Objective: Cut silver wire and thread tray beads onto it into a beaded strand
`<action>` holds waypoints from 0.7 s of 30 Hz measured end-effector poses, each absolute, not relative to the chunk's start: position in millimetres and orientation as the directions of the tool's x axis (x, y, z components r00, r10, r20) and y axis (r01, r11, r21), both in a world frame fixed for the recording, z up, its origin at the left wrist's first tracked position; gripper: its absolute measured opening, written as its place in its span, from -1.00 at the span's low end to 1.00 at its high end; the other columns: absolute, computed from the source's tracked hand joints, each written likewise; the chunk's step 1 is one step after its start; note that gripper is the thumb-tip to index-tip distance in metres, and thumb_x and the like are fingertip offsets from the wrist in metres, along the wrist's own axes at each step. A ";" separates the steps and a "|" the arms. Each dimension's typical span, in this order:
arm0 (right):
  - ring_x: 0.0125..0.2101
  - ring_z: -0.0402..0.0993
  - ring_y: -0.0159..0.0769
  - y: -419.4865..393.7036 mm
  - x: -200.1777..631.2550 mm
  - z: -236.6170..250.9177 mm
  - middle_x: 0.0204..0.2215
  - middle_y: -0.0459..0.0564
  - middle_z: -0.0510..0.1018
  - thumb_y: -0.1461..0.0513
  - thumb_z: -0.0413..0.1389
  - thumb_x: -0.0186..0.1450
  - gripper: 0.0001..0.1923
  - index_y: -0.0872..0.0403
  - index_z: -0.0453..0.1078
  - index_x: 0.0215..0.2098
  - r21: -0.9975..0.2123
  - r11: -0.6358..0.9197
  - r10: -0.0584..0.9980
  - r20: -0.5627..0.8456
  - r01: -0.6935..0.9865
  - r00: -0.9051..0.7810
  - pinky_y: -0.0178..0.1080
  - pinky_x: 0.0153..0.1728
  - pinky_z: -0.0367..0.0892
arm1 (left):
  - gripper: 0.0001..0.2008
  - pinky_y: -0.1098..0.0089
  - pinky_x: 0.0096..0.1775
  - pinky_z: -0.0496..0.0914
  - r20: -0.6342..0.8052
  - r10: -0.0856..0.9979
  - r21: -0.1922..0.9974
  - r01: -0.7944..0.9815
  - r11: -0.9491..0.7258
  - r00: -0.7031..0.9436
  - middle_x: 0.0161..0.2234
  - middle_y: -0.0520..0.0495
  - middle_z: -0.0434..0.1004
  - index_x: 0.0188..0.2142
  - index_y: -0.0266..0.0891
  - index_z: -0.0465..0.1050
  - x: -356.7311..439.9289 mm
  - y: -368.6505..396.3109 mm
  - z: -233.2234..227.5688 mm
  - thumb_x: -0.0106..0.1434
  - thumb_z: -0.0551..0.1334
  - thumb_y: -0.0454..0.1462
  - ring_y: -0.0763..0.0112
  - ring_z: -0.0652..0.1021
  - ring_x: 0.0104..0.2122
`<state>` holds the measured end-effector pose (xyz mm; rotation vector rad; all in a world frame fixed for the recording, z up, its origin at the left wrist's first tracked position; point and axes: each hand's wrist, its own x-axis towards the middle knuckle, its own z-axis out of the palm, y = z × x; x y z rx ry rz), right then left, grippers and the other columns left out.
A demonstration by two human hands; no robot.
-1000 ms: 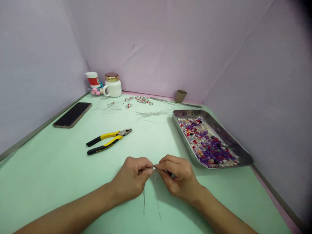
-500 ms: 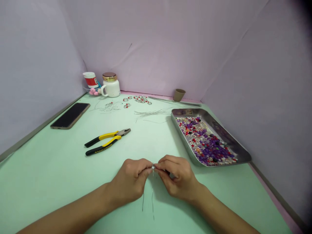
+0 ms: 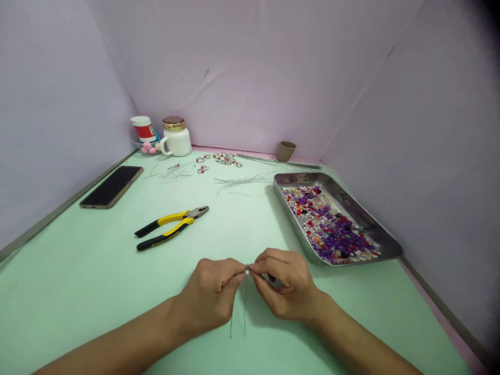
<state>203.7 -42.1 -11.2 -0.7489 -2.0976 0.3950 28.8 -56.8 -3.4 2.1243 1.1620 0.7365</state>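
Note:
Both hands meet low in the middle of the view, just above the green tabletop. My left hand is closed, thumb and forefinger pinching a small piece of beaded wire from the left. From the other side my right hand pinches the same piece, its other fingers curled. A pale bead shows between the fingertips; the rest of the piece is mostly covered. Two thin wire ends hang down below the hands, one beside the left thumb.
Pliers with yellow-black handles lie ahead on the left, a phone beyond. On the right stands a metal tray of mixed beads. Farther back are loose wires, beaded rings, a mug and a small brown cup.
The hanging wire ends have shifted, and the middle one now reaches less far down. The bead has turned slightly between the fingertips. Both hands keep their pinch in nearly the same place.

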 end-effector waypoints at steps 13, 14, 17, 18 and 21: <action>-0.60 0.29 -0.43 -41.2 203.9 -16.6 -0.61 -0.05 0.41 0.37 0.00 0.12 -0.88 0.12 0.34 -0.38 -0.510 0.773 0.634 0.631 0.376 -0.447 -0.37 -0.60 0.21 | -0.80 0.48 -0.50 0.23 0.077 0.923 0.827 0.493 -0.271 0.377 -0.63 0.02 0.40 -0.46 -0.23 0.41 32.1 -51.9 -2.7 0.17 0.04 -0.28 0.48 0.35 -0.61; -0.61 0.29 -0.43 -40.7 203.6 -16.3 -0.61 -0.06 0.41 0.38 0.00 0.12 -0.87 0.11 0.34 -0.39 -0.515 0.771 0.637 0.629 0.375 -0.446 -0.37 -0.60 0.21 | -0.80 0.49 -0.51 0.23 0.069 0.926 0.834 0.488 -0.259 0.372 -0.63 0.03 0.38 -0.47 -0.24 0.41 32.3 -51.7 -2.5 0.17 0.04 -0.28 0.48 0.35 -0.61; -0.55 0.35 -0.39 -40.7 203.2 -11.3 -0.57 -0.04 0.45 0.38 0.03 0.11 -0.86 0.10 0.35 -0.37 -0.538 0.751 0.660 0.620 0.383 -0.424 -0.34 -0.55 0.27 | -0.81 0.49 -0.52 0.22 0.020 0.946 0.860 0.477 -0.182 0.325 -0.65 0.05 0.34 -0.49 -0.25 0.39 33.5 -50.9 -1.6 0.16 0.06 -0.26 0.50 0.31 -0.61; -0.49 0.38 -0.36 -41.7 203.2 -8.9 -0.52 -0.02 0.47 0.39 0.04 0.10 -0.85 0.10 0.35 -0.36 -0.529 0.745 0.665 0.637 0.406 -0.389 -0.31 -0.49 0.31 | -0.81 0.50 -0.53 0.21 0.000 0.955 0.868 0.474 -0.148 0.298 -0.65 0.06 0.33 -0.50 -0.25 0.39 33.8 -50.3 -1.4 0.15 0.07 -0.25 0.50 0.30 -0.61; -0.38 0.41 -0.30 -48.2 202.6 -2.8 -0.41 0.02 0.50 0.42 0.09 0.05 -0.78 0.08 0.37 -0.33 -0.448 0.744 0.617 0.746 0.495 -0.251 -0.25 -0.36 0.34 | -0.82 0.51 -0.55 0.19 -0.041 0.978 0.889 0.453 -0.058 0.206 -0.65 0.08 0.29 -0.48 -0.25 0.39 34.4 -48.3 -0.5 0.14 0.08 -0.23 0.52 0.25 -0.62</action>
